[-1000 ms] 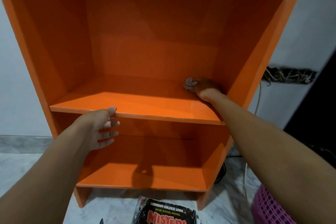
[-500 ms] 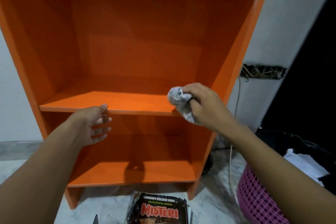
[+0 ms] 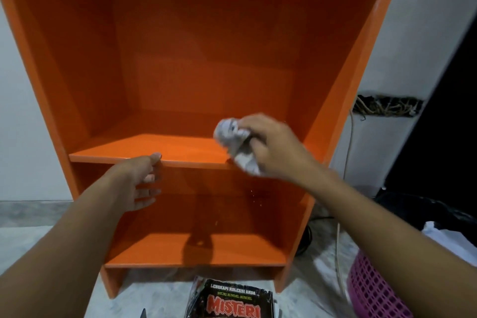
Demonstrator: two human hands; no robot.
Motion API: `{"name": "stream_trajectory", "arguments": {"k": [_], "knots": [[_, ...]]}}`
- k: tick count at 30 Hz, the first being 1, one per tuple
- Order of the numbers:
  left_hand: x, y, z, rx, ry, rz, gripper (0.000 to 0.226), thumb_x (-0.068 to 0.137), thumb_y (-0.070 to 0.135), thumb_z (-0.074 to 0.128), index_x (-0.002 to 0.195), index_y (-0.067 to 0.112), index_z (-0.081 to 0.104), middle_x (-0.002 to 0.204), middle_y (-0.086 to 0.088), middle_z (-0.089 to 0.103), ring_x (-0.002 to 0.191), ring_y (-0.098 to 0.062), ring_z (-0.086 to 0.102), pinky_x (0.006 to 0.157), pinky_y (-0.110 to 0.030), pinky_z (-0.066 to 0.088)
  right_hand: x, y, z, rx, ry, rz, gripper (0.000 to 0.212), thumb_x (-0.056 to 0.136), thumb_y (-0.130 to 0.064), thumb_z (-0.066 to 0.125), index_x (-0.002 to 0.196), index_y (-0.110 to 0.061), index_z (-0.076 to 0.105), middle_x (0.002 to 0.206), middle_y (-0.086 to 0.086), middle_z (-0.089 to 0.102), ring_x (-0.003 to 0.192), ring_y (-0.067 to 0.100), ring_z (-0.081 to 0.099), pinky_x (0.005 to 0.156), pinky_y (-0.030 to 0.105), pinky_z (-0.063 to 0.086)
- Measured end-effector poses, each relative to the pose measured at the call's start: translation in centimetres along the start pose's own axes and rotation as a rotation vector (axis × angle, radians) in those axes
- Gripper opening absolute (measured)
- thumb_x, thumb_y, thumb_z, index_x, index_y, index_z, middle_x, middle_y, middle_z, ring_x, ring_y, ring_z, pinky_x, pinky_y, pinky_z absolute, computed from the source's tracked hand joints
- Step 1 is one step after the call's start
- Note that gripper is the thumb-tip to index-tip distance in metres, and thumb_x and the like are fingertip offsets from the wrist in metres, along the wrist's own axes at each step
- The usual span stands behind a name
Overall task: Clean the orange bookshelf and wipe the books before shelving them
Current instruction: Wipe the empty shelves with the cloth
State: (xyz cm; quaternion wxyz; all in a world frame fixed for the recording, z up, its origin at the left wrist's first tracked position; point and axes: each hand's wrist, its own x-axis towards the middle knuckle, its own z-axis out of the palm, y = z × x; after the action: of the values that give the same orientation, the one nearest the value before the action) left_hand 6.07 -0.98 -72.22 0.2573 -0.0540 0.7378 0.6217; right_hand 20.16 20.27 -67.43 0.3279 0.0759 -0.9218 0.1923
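Two hands logged. Our right hand (image 3: pixel 271 147) clutches the crumpled cloth (image 3: pixel 236 144), now drawn from the back corner at 2 o'clock out to the front edge of the middle shelf (image 3: pixel 154 147). Our left hand (image 3: pixel 136 183) lies loose, thumb on that edge, unmoved. The orange bookshelf (image 3: pixel 180 33) holds nothing; a book (image 3: pixel 232 302) waits at 6 o'clock. Judgement: this shelf's pass is ending.

White wall (image 3: pixel 426 33), pale marbled floor (image 3: pixel 51 240), pink lattice basket (image 3: pixel 371 289) at lower right, ragged wall hole (image 3: pixel 387 107) stuffed with wires, a pale cable (image 3: pixel 347 152) hanging from its left end, black bag (image 3: pixel 426 212) behind the basket, white sheet (image 3: pixel 449 237) just beside it.
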Motion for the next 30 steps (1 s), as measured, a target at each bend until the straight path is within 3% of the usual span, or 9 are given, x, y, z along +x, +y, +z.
{"name": "stream_trajectory", "arguments": {"k": [2,4,6,8,11,14,20,24,30], "knots": [[0.0,-0.2,-0.1,0.021,0.068,0.002,0.046,0.09,0.052,0.059,0.114,0.013,0.056,0.106,-0.007,0.062,0.089,-0.027,0.058,0.076,-0.038,0.047,3.2,3.6,-0.9,-0.234,0.125,0.173,0.031,0.078,-0.005,0.046,0.096,-0.009,0.071,0.098,0.015,0.069,0.092,0.029,0.064,0.078,0.031,0.047],[0.3,-0.4,-0.2,0.011,0.209,0.013,0.076,0.078,0.056,0.07,0.131,0.009,0.045,0.125,-0.013,0.056,0.101,-0.033,0.057,0.086,-0.044,0.049,5.4,7.9,-1.0,-0.528,0.065,0.456,0.02,0.09,-0.009,0.05,0.099,-0.01,0.067,0.102,0.015,0.066,0.093,0.036,0.064,0.074,0.036,0.051],[0.9,-0.4,-0.5,0.0,0.408,0.011,0.114,0.058,0.062,0.081,0.143,0.011,0.024,0.141,-0.018,0.042,0.117,-0.04,0.052,0.095,-0.051,0.047,6.6,11.8,-0.1,-0.553,-0.049,0.647,0.022,0.096,-0.011,0.048,0.113,-0.011,0.063,0.117,0.014,0.062,0.105,0.035,0.061,0.08,0.031,0.053],[1.4,-0.3,-0.8,0.049,0.593,0.054,0.128,0.056,0.061,0.082,0.149,0.013,0.009,0.152,-0.02,0.024,0.134,-0.044,0.035,0.105,-0.057,0.037,7.4,14.6,0.9,-0.499,-0.107,0.717,0.031,0.102,-0.017,0.039,0.128,-0.012,0.057,0.133,0.016,0.055,0.118,0.031,0.054,0.084,0.02,0.05],[1.9,-0.2,-1.5,0.078,0.799,0.213,0.103,0.076,0.047,0.076,0.147,0.007,0.013,0.151,-0.021,0.02,0.137,-0.043,0.025,0.109,-0.057,0.029,8.9,16.9,1.8,-0.466,-0.2,0.752,0.04,0.106,-0.022,0.027,0.14,-0.016,0.045,0.146,0.015,0.044,0.13,0.032,0.046,0.106,0.04,0.039],[2.4,-0.2,-2.5,0.08,0.947,0.37,0.08,0.086,0.041,0.066,0.144,0.007,0.023,0.147,-0.02,0.028,0.134,-0.041,0.028,0.106,-0.058,0.031,9.6,18.2,2.4,-0.456,-0.333,0.678,0.039,0.105,-0.023,0.034,0.142,-0.014,0.045,0.152,0.011,0.038,0.136,0.03,0.039,0.111,0.035,0.03],[3.2,-0.2,-4.9,0.111,1.057,0.576,0.048,0.097,0.041,0.043,0.134,0.01,0.046,0.135,-0.015,0.053,0.125,-0.039,0.043,0.102,-0.057,0.037,10.4,18.5,4.3,-0.341,-0.199,0.667,0.039,0.095,-0.031,0.055,0.131,-0.015,0.058,0.133,0.013,0.058,0.121,0.031,0.054,0.103,0.036,0.043],[3.4,-0.8,-6.3,0.135,1.075,0.659,0.055,0.096,0.051,0.035,0.129,0.014,0.058,0.127,-0.01,0.063,0.115,-0.036,0.055,0.093,-0.058,0.046,13.1,14.6,8.0,-0.279,-0.256,0.522,0.039,0.098,-0.023,0.052,0.135,-0.013,0.055,0.14,0.01,0.053,0.129,0.027,0.049,0.105,0.03,0.036],[3.1,-0.9,-9.6,0.268,0.981,0.783,0.041,0.097,0.044,0.049,0.114,0.014,0.07,0.109,-0.009,0.071,0.099,-0.03,0.063,0.079,-0.044,0.052,17.8,9.3,14.2,-0.136,-0.292,0.407,0.038,0.096,-0.019,0.056,0.132,-0.009,0.057,0.136,0.015,0.056,0.12,0.03,0.056,0.095,0.031,0.043]]}}
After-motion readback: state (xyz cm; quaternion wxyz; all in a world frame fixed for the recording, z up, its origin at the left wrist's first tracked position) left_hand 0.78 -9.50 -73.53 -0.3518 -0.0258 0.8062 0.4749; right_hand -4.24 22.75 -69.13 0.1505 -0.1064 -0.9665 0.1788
